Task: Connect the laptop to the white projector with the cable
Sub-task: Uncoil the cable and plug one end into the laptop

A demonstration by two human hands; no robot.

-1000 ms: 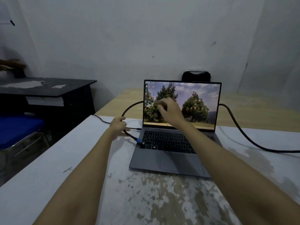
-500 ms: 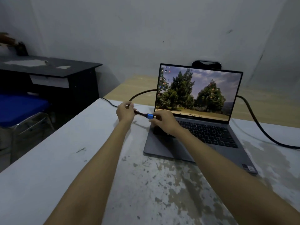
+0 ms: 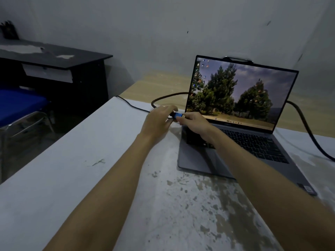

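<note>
Currently, biggest first:
bench (image 3: 76, 178): white top, worn and stained at the near middle; carries the laptop and both forearms.
side desk (image 3: 59, 58): dark, far left against the wall, well apart from the bench.
chair (image 3: 20, 104): blue seat, metal frame, beside that desk.
laptop (image 3: 233, 142): grey, lid up, screen lit with a tree wallpaper; sits on the right half of the bench.
cable (image 3: 166, 96): thick, black, loops behind the screen's left edge and exits right across the bench.
left hand (image 3: 157, 122): closed around the cable just behind the plug.
right hand (image 3: 194, 124): pinching the plug, hovering over the laptop's back left corner.
plug (image 3: 178, 115): blue, between both hands, metal tip pointing at the screen; not seated in any port I can see.
projector: out of frame.
</note>
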